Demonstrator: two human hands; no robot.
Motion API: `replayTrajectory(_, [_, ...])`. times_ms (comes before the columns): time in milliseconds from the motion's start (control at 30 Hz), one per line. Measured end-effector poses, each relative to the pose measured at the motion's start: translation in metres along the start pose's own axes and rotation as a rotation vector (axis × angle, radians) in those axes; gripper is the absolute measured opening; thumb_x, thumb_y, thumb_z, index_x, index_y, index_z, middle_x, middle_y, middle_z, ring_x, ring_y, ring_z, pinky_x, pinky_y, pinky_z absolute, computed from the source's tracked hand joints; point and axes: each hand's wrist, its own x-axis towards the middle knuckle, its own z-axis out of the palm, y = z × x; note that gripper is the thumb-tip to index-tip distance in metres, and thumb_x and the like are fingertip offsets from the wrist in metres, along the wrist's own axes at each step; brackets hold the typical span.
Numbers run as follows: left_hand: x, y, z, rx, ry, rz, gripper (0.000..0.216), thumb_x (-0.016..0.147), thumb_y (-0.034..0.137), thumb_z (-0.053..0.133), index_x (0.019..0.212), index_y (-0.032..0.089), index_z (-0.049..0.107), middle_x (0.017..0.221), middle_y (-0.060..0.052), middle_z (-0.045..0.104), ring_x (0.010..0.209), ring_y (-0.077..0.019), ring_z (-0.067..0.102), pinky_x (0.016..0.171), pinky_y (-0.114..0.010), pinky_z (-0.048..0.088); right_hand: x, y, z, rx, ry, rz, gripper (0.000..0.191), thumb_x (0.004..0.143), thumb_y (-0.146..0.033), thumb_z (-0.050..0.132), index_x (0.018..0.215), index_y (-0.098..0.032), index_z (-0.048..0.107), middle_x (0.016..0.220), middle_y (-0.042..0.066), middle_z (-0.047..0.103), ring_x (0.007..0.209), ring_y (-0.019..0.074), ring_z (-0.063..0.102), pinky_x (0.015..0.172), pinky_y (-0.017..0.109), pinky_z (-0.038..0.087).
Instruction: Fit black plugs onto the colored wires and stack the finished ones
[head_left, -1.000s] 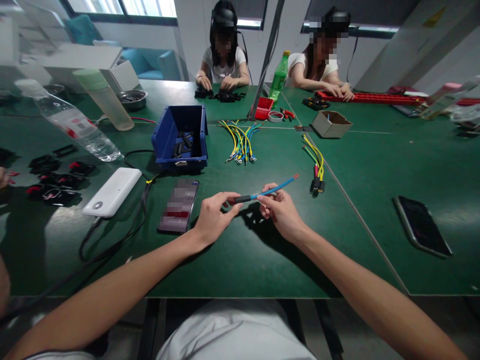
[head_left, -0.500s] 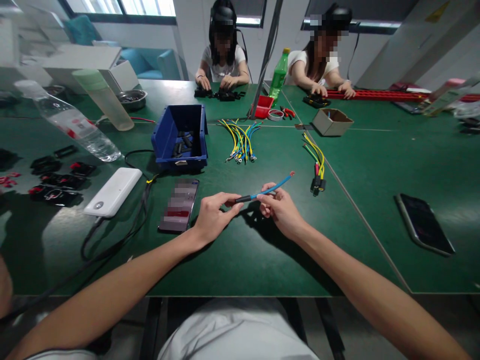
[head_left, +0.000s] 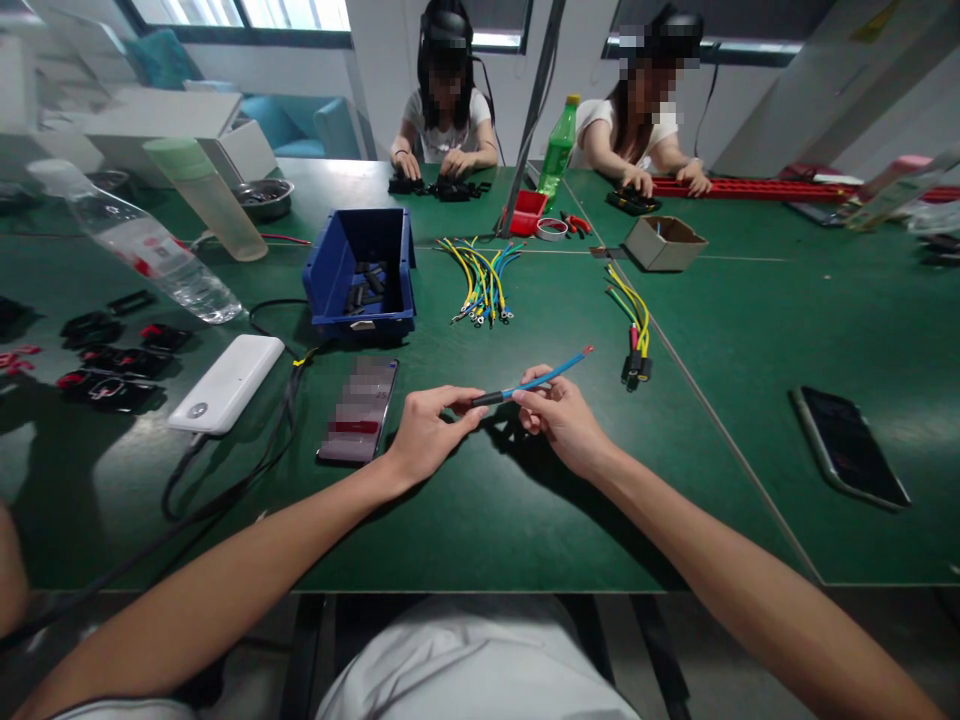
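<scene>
Between my hands, just above the green table, is a blue wire [head_left: 553,372] with a bare copper end pointing up and right. A black sleeve [head_left: 489,398] sits around its left end. My left hand [head_left: 431,428] pinches the sleeve by its left tip, hiding that end. With thumb and fingers my right hand [head_left: 559,420] grips the blue wire close to where it meets the sleeve. Beyond my hands lie a bundle of yellow, blue and green wires [head_left: 484,280] with ring terminals, and several wires with black sleeves [head_left: 636,335].
A blue bin [head_left: 360,325] holds black sleeves. Nearby are a phone [head_left: 360,410], a white power bank [head_left: 227,385] with a cable, a water bottle [head_left: 161,255], a cardboard box [head_left: 666,245] and another phone [head_left: 851,447]. Two people work across the table.
The blue wire's copper end has shifted very slightly to the right. Both hands keep the same grip and stay almost in place.
</scene>
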Motion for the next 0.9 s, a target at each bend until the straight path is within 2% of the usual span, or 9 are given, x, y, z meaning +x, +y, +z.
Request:
replayTrajectory(233, [0.0012,0.0000,-0.0015,0.049,0.000,0.058,0.016,0.083,0.024,0.067,0.096,0.018,0.074,0.077,-0.003,0.071,0.068,-0.0141,0.063,0.067,-0.026,0.048,0.0012,0.0022,-0.0016,-0.028,0.003,-0.004,0.032,0.073,-0.033,0.076,0.088,-0.022,0.051,0.052,-0.009,0.051,0.043,0.0068,0.047,0.041,0.017,0.033])
replayTrajectory(900, [0.0031,-0.0085,0.0011,-0.096,-0.065,-0.114,0.026,0.081,0.033,0.069,0.098,0.015,0.075,0.084,-0.007,0.074,0.071,-0.0181,0.067,0.064,-0.027,0.052,0.0024,0.0000,-0.0024,-0.120,0.020,0.006,0.032,0.065,-0.035,0.081,0.084,-0.017,0.062,0.054,-0.004,0.058,0.047,0.0092,0.052,0.044,0.020,0.036])
